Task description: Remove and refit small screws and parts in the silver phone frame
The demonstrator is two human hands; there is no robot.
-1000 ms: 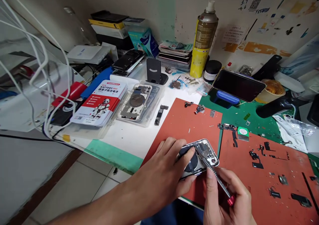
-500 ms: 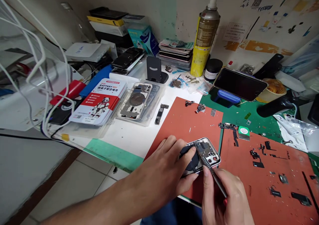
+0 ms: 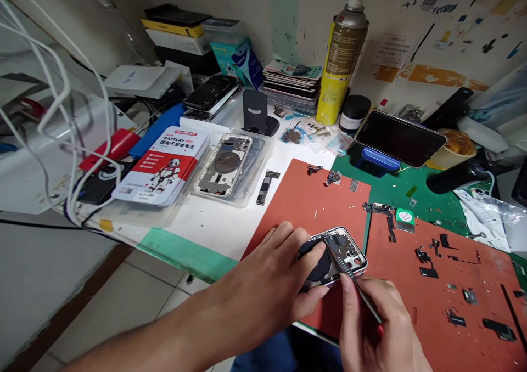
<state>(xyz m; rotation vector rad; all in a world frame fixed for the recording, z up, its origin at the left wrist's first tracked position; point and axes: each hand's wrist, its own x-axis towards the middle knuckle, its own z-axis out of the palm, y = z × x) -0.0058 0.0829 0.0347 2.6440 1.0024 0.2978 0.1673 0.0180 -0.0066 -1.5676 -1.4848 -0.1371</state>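
My left hand [image 3: 284, 273] is closed around a phone housing [image 3: 353, 247], its fingers over the round black charging coil [image 3: 319, 262] inside. The housing has a pale metal rim and camera openings at its right end. It is held tilted above the reddish-brown mat. In my right hand [image 3: 381, 317] is a slim metal hand tool [image 3: 348, 269] with a ribbed grip and a red end. Its narrow tip reaches into the housing beside the coil; the exact contact point is too small to make out.
Small phone parts [image 3: 428, 257] lie on the mat [image 3: 284, 207]. A logic board [image 3: 267, 187] rests on white paper, near another phone housing [image 3: 224, 166] on a plastic case. Behind stand a battery box [image 3: 164, 166], a spray can [image 3: 342, 59] and a propped phone [image 3: 401, 137].
My right hand and the tool have shifted slightly right, the tool's tip still inside the housing. My left hand keeps its grip. The camera view has moved a little.
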